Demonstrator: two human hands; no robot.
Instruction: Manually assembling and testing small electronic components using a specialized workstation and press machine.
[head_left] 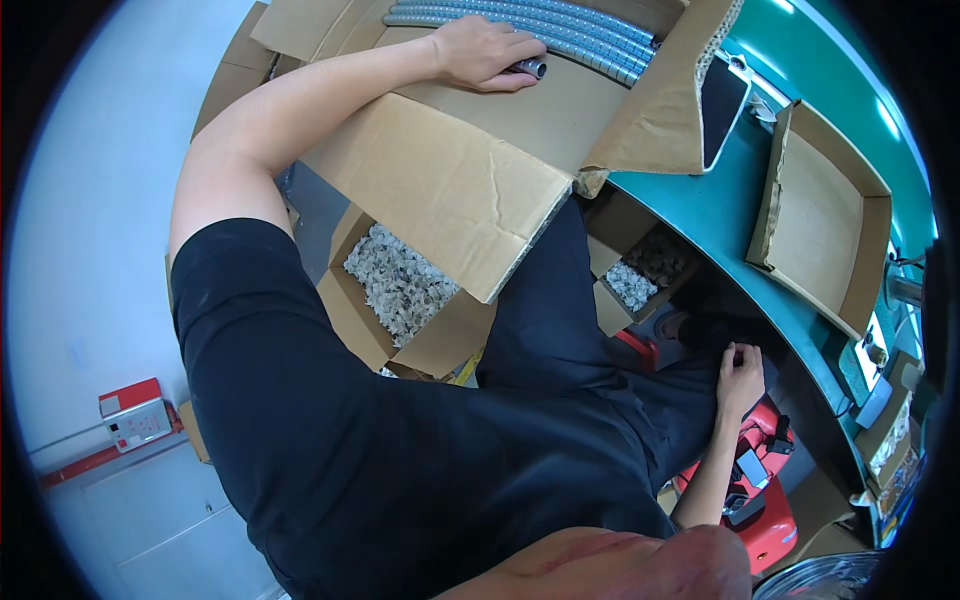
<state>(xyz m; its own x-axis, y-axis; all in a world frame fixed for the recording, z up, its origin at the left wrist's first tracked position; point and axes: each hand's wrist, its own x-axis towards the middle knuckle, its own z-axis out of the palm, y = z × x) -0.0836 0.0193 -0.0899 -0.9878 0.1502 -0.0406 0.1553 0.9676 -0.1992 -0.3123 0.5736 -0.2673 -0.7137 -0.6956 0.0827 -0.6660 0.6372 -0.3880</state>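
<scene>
My left hand (483, 55) reaches into a large open cardboard box (560, 105) and is closed around a grey metal tube (534, 68). Only the tube's hollow end shows past my fingers. Behind that hand, several long shiny metal tubes (590, 35) with rows of small spots lie side by side in the box. My right hand (740, 382) rests near my right knee, with its fingers curled. A dark bit shows between those fingers, too small to name.
Below the box flap stands a carton of small pale pieces (400, 285); a smaller carton (632, 285) holds similar pieces. On the green table (730, 225) are a shallow cardboard tray (815, 220) and a dark-screened device (722, 110). A red stool (770, 525) stands by my right arm.
</scene>
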